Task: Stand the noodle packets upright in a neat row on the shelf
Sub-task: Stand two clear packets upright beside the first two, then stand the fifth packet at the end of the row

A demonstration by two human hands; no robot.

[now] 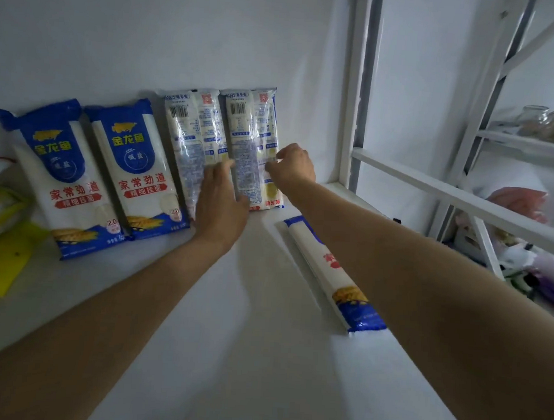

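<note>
Several noodle packets lean upright against the white back wall of the shelf [245,337]. Two on the left show blue-and-white fronts [60,177] [138,169]. Two more to their right show printed backs with barcodes [192,139] [254,133]. My left hand [221,203] lies flat against the bottom of these two packets, fingers apart. My right hand [293,167] touches the right edge of the rightmost upright packet with curled fingers. One more packet [336,278] lies flat on the shelf under my right forearm.
A yellow bag [0,258] with a red handle lies at the left end of the shelf. A white metal shelf frame [356,117] rises on the right. Beyond it stand glass jars [550,124] and pink and purple bags [522,202].
</note>
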